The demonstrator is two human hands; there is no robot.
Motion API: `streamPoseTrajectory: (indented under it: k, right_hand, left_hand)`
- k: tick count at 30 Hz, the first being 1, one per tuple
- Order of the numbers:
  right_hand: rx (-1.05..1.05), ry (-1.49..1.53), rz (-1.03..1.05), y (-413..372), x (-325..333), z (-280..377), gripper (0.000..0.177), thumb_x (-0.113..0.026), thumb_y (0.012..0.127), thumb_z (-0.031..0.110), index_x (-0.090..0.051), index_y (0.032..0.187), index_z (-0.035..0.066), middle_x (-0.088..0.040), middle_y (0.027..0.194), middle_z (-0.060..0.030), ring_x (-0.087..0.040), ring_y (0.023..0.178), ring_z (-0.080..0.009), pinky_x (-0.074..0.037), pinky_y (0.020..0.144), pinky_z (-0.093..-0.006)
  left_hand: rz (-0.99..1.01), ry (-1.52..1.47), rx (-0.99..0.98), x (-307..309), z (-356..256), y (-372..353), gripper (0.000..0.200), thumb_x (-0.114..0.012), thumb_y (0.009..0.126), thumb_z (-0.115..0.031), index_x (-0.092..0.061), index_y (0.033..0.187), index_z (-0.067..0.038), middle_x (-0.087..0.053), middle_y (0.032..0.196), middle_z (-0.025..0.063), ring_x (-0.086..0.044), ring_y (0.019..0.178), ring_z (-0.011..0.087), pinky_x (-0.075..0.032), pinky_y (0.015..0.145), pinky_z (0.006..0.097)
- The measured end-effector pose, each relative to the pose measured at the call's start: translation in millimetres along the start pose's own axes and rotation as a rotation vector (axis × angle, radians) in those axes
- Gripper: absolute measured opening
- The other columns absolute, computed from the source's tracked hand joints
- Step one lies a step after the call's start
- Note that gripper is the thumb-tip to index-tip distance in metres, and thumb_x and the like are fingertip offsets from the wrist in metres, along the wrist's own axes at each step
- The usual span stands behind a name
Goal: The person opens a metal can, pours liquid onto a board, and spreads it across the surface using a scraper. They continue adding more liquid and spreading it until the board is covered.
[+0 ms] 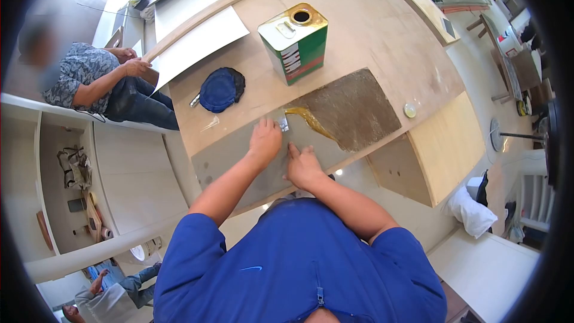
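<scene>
My left hand (266,140) is closed around a small shiny metal spreader (283,124), its edge on a grey sheet (239,152). My right hand (305,167) rests open on the same sheet, fingers apart, close to the left hand. Just beyond the spreader, a thick ridge of amber glue (313,122) runs along the border of a brown coated area (362,107). Behind the sheet stands a green and white metal can (294,48) with a round open mouth. A dark blue round cloth-like bundle (221,90) lies left of the can.
The sheet lies along the near edge of a wooden table (382,30). A small round lid-like item (409,110) sits at its right edge. A wooden box (418,161) stands below right. At left, another person (98,78) holds a long wooden strip (215,9) over white panels.
</scene>
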State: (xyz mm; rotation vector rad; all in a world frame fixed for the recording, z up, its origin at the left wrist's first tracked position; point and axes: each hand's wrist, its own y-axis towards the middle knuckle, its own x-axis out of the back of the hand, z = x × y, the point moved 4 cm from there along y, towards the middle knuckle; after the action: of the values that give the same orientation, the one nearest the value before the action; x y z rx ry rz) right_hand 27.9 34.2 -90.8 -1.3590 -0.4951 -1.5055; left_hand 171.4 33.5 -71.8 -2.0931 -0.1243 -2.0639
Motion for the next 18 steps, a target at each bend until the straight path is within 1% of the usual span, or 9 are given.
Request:
streamPoseTrajectory:
  k: [2, 5, 8, 11, 14, 17, 18]
  right_hand:
    - [0.002, 0.022, 0.011, 0.1, -3.1, -1.5, 0.086, -0.078, 0.078, 0.050, -0.057, 0.134, -0.012, -0.040, 0.155, -0.0236, -0.053, 0.123, -0.0505, -0.039, 0.111, -0.0582]
    - [-0.015, 0.002, 0.018, -0.9, -2.0, 0.7, 0.087, -0.078, 0.078, 0.050, -0.056, 0.135, -0.012, -0.040, 0.155, -0.0243, -0.054, 0.122, -0.0495, -0.039, 0.110, -0.0584]
    - [0.006, 0.000, 0.012, -0.3, 0.9, -0.3, 0.088, -0.077, 0.079, 0.051, -0.055, 0.135, -0.013, -0.040, 0.155, -0.0247, -0.054, 0.121, -0.0494, -0.040, 0.110, -0.0583]
    - [0.015, -0.058, 0.020, -2.7, 3.0, 1.4, 0.087, -0.076, 0.079, 0.052, -0.056, 0.135, -0.013, -0.041, 0.155, -0.0248, -0.056, 0.120, -0.0481, -0.039, 0.110, -0.0584]
    - [0.015, -0.021, -0.003, -4.7, 5.5, 1.4, 0.087, -0.075, 0.080, 0.052, -0.056, 0.135, -0.013, -0.041, 0.155, -0.0243, -0.056, 0.119, -0.0483, -0.040, 0.110, -0.0582]
    - [0.018, -0.121, 0.142, -5.6, 17.3, 3.8, 0.087, -0.076, 0.084, 0.045, -0.046, 0.142, -0.012, -0.037, 0.157, -0.0246, -0.053, 0.120, -0.0549, -0.042, 0.109, -0.0523]
    - [0.017, -0.089, 0.114, -6.1, 17.3, 2.5, 0.086, -0.075, 0.084, 0.046, -0.047, 0.141, -0.012, -0.038, 0.156, -0.0245, -0.054, 0.119, -0.0540, -0.042, 0.109, -0.0523]
  left_hand:
    - [-0.035, -0.061, 0.011, -1.4, 7.9, -7.1, 0.029, -0.059, 0.085, -0.008, -0.064, 0.112, 0.003, -0.063, 0.108, 0.0171, -0.059, 0.107, 0.0327, -0.053, 0.090, 0.0385]
    - [-0.049, -0.065, 0.071, 3.3, 20.1, -12.6, 0.029, -0.058, 0.085, -0.008, -0.065, 0.112, 0.002, -0.062, 0.109, 0.0167, -0.059, 0.107, 0.0324, -0.053, 0.089, 0.0391]
    - [-0.002, 0.011, -0.017, -23.2, 14.8, -24.2, 0.029, -0.057, 0.086, -0.007, -0.065, 0.112, 0.002, -0.062, 0.108, 0.0165, -0.059, 0.107, 0.0325, -0.053, 0.089, 0.0401]
    - [-0.044, -0.058, 0.004, 4.8, 6.9, -25.7, 0.027, -0.056, 0.086, -0.007, -0.065, 0.110, 0.002, -0.061, 0.107, 0.0169, -0.058, 0.107, 0.0331, -0.053, 0.089, 0.0411]
    - [-0.013, -0.087, 0.032, -4.4, 13.1, -19.3, 0.028, -0.056, 0.086, -0.007, -0.064, 0.111, 0.003, -0.061, 0.107, 0.0166, -0.058, 0.107, 0.0335, -0.053, 0.090, 0.0418]
    - [-0.007, -0.093, -0.035, -7.5, 7.6, -25.0, 0.027, -0.056, 0.086, -0.007, -0.064, 0.110, 0.002, -0.061, 0.107, 0.0164, -0.058, 0.107, 0.0339, -0.053, 0.090, 0.0430]
    - [-0.044, -0.109, -0.015, -1.0, 8.7, -22.9, 0.027, -0.056, 0.086, -0.007, -0.064, 0.110, 0.002, -0.061, 0.107, 0.0162, -0.058, 0.107, 0.0336, -0.053, 0.089, 0.0426]
